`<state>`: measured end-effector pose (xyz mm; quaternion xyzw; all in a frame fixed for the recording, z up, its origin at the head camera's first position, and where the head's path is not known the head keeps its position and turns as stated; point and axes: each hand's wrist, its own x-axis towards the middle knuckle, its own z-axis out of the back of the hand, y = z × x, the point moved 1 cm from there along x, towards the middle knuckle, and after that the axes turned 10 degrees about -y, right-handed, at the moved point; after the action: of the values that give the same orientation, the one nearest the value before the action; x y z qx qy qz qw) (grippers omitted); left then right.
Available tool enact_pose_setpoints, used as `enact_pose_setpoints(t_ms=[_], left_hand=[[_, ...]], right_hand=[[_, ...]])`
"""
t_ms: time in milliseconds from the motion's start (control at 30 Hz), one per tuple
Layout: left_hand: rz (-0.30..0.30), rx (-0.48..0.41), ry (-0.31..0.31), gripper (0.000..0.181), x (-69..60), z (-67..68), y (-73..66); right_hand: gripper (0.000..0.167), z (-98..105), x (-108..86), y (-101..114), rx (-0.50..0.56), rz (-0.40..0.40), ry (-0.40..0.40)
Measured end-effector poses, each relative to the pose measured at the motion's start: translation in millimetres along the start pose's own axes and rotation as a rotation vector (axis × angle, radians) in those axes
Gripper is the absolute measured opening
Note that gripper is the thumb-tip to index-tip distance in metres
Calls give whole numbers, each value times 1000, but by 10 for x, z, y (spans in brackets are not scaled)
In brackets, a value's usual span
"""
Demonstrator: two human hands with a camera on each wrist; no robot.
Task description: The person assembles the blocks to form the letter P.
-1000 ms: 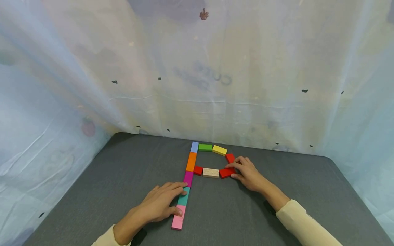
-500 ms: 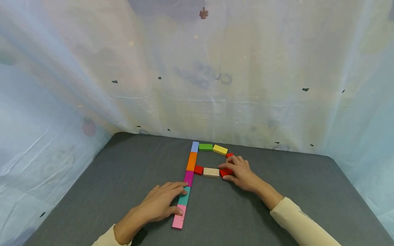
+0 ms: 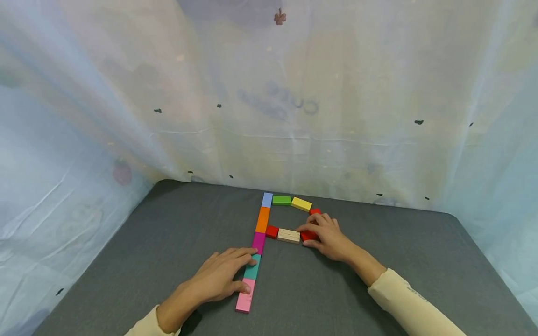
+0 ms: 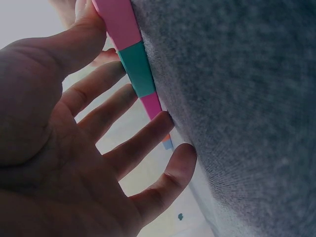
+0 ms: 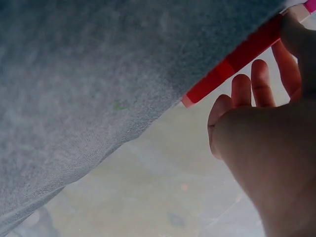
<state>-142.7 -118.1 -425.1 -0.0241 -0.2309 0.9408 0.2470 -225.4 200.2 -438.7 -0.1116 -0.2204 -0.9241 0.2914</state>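
Observation:
My left hand (image 3: 216, 277) rests with loosely spread fingers along a line of blocks: its thumb is on the pink block (image 3: 243, 304), its fingertips by the teal block (image 3: 252, 273) and magenta block (image 3: 258, 240). Beyond these lie an orange block (image 3: 262, 219) and a light blue block (image 3: 266, 199). My right hand (image 3: 332, 241) pinches a red block (image 3: 307, 236) between thumb and fingers, beside a plain wooden block (image 3: 288, 236). A small red block (image 3: 272, 232) joins that row to the line. Another red block (image 3: 315, 211) is partly hidden behind the right fingers.
A green block (image 3: 281, 200) and a yellow block (image 3: 301, 204) run from the top of the line toward the right. Dark grey cloth covers the table (image 3: 176, 233). A pale patterned curtain (image 3: 336, 102) hangs behind and at both sides.
My right hand has shifted a little left, so its fingers now cover more of the red block at the loop's lower right corner. The left hand stays put.

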Motion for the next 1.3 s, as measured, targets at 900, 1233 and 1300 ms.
enact_pose_setpoints(t_ms=[900, 1233, 1300], left_hand=[[-9, 0, -2, 47, -15, 12, -24], [-8, -6, -3, 48, -21, 18, -23], [-9, -3, -5, 49, -17, 13, -26]], right_hand=[[34, 31, -25, 0, -2, -22, 4], [41, 54, -51, -7, 4, -10, -11], [43, 81, -80, -25, 4, -13, -29]])
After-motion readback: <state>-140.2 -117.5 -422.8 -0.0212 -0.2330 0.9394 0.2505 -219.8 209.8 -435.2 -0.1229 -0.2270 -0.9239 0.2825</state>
